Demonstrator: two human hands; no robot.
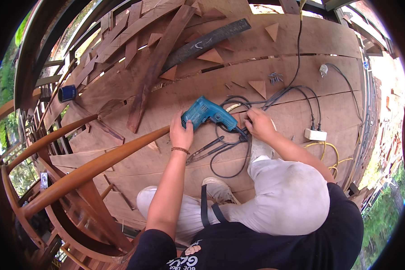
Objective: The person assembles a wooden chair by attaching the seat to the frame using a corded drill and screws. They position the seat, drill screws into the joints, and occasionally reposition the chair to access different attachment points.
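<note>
A teal power drill (205, 112) lies on its side above the plywood floor, its handle pointing right. My left hand (182, 133) is closed around the drill's left end, hiding part of it. By the handle's end, my right hand (260, 123) has its fingers curled in at the drill's dark power cord (242, 133); the fingertips are partly hidden. Loops of black cable and a dark long-handled tool (211, 146) lie just below the drill. A brown wooden chair (99, 166) lies tipped at the left, one leg reaching to my left hand.
Wooden planks (153, 76) and a dark curved strip (207, 42) are piled at the far left. Triangular wood offcuts (258, 88) and screws (276, 78) lie scattered. A white socket block (315, 134) with cables sits right, a white plug (323, 69) beyond. A blue can (67, 93) stands left.
</note>
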